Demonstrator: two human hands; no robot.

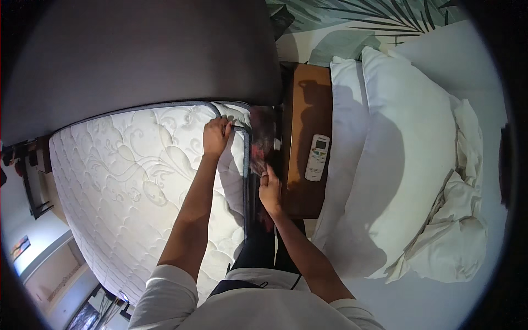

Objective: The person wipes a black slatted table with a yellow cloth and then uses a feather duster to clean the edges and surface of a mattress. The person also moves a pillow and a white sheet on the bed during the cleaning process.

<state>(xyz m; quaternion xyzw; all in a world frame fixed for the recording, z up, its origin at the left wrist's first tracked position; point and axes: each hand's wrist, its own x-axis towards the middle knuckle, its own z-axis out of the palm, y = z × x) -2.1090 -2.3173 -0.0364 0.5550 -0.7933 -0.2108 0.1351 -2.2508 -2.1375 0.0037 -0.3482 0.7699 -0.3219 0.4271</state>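
My left hand point(217, 137) grips the dark-piped upper edge of a white quilted mattress point(136, 165) near its corner by the headboard. The mattress edge bulges and looks pulled up there. To the right and lower, my right hand point(270, 192) holds a bunched piece of dark, red-patterned fabric point(260, 150) at the mattress side. That fabric runs up along the gap between the mattress and a wooden nightstand point(305, 107). The fingertips of my right hand are partly hidden in the folds.
A white remote control point(317, 157) lies on the nightstand. White pillows point(392, 165) and crumpled white bedding point(458, 235) are piled to the right. A tall dark headboard point(136, 53) rises behind the mattress. A green cushion point(342, 47) is beyond the pillows.
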